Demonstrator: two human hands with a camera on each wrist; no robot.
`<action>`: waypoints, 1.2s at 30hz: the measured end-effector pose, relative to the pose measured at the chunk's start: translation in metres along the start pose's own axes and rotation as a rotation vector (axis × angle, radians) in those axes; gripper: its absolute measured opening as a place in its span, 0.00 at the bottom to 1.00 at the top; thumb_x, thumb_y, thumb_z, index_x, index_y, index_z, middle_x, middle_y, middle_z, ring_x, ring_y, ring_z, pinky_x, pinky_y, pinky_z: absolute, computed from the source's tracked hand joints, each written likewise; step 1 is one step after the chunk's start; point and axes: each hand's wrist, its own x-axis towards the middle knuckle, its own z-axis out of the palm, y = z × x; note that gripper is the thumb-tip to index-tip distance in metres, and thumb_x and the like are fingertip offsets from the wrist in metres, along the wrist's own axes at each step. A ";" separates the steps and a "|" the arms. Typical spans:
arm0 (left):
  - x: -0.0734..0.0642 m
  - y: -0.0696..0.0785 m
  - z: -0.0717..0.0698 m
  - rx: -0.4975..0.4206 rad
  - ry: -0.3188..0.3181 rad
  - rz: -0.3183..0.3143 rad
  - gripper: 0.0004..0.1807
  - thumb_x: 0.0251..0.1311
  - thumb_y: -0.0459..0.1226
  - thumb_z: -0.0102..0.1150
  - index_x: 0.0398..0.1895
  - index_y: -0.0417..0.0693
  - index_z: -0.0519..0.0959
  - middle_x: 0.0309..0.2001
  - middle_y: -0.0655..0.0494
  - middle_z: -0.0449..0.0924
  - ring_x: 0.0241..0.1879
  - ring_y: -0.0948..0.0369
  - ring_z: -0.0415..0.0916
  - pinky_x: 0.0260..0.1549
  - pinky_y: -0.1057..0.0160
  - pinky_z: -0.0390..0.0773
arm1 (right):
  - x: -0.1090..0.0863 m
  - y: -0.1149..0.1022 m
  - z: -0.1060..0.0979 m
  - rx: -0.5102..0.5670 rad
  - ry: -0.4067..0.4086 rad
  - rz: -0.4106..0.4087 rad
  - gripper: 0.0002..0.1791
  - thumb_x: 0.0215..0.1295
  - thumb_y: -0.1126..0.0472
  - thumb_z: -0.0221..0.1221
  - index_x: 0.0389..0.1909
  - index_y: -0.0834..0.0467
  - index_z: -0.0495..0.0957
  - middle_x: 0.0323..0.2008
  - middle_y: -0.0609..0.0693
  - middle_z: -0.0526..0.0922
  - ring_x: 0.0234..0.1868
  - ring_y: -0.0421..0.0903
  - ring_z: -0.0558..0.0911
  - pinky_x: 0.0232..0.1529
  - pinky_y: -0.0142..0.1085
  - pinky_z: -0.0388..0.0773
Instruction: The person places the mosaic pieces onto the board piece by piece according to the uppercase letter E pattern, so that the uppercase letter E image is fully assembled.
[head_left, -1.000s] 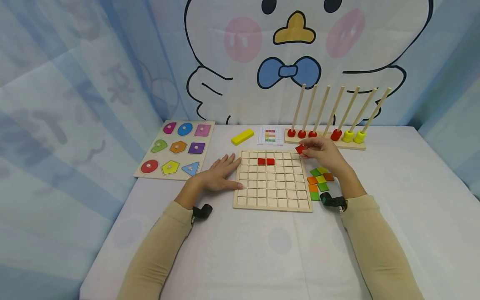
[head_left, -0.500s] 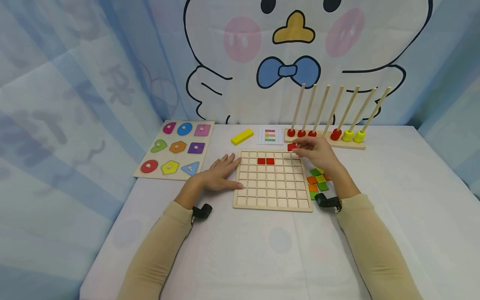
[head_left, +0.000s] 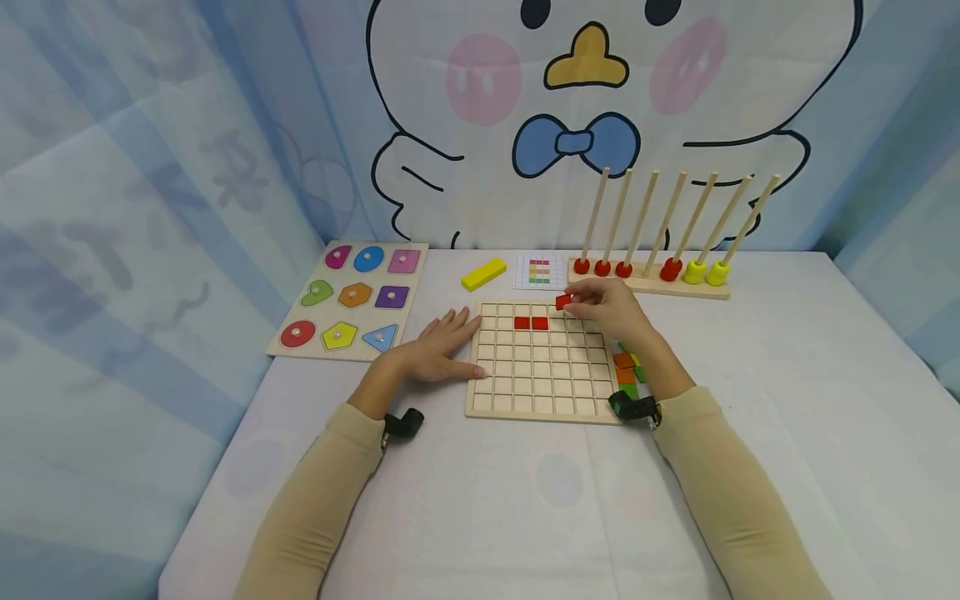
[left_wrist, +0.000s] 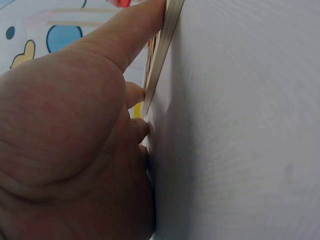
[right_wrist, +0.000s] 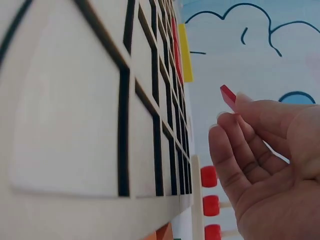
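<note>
My right hand [head_left: 606, 310] pinches a red square tile [head_left: 563, 302] between thumb and fingertips, above the far edge of a wooden grid board [head_left: 543, 363]. In the right wrist view the held tile [right_wrist: 228, 97] is tilted and apart from the board. Two red tiles [head_left: 531, 323] sit side by side in cells of the board's second row. With fingers spread, my left hand [head_left: 435, 350] rests at the board's left edge, thumb and a fingertip touching the frame. The left wrist view shows the thumb [left_wrist: 135, 32] against the board's side.
Orange, green and yellow tiles [head_left: 627, 375] lie right of the board, partly hidden by my right wrist. Behind stand a pattern card [head_left: 541, 272], a yellow block [head_left: 483, 274] and a peg rack [head_left: 686, 288] with beads. A shape puzzle [head_left: 352, 325] lies at the left.
My right hand has moved left with the red tile, from the board's far right corner to above its far edge near the middle. The left hand has stayed in place.
</note>
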 end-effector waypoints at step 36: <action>0.000 0.001 0.000 -0.012 -0.002 0.002 0.57 0.66 0.63 0.60 0.86 0.56 0.39 0.86 0.49 0.27 0.85 0.49 0.20 0.82 0.47 0.25 | -0.001 0.003 0.012 -0.223 -0.140 0.049 0.18 0.72 0.61 0.65 0.58 0.64 0.83 0.47 0.60 0.84 0.43 0.52 0.77 0.44 0.39 0.75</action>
